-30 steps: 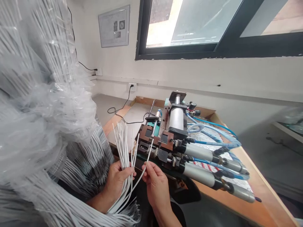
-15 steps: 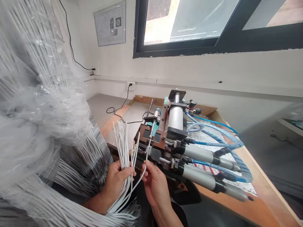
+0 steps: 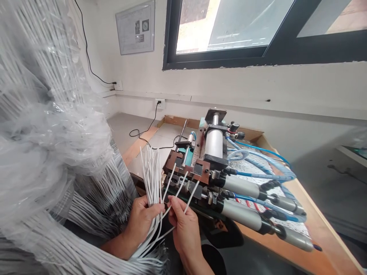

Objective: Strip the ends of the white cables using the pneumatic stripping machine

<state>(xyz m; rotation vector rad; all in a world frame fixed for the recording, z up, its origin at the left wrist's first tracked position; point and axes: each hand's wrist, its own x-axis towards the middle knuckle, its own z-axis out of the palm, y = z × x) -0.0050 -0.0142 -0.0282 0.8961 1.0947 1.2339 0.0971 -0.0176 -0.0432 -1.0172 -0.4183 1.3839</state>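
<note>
1. White cable bunch [image 3: 151, 177] held in L hand [image 3: 145, 217], fingers wrapped round, thumb laid across front; tips fanned out above, free.
2. R hand [image 3: 182, 221]: thumb & index closed in a pinch, apparently on near cable [image 3: 181, 184]; 2nd cable [image 3: 192, 197] run thru same hand, tip angled up. Exact contact partly hidden.
3. Both tips located just in front of machine [image 3: 214, 143] on table [image 3: 335, 256]; whether its brown plates are touched can't be told.
4. Handling (judged): single cable prob. light, springy, semi-stiff; smooth jacket, may slip a bit; not fragile, but kinks poss. if bent sharply.
5. Best held nr. tip, short length left free, so droop is limited; bunch best gripped below tips.
6. Larger cable mass [image 3: 63, 248] seen at L, below clear plastic wrap [image 3: 83, 130]; some drag poss.
</note>
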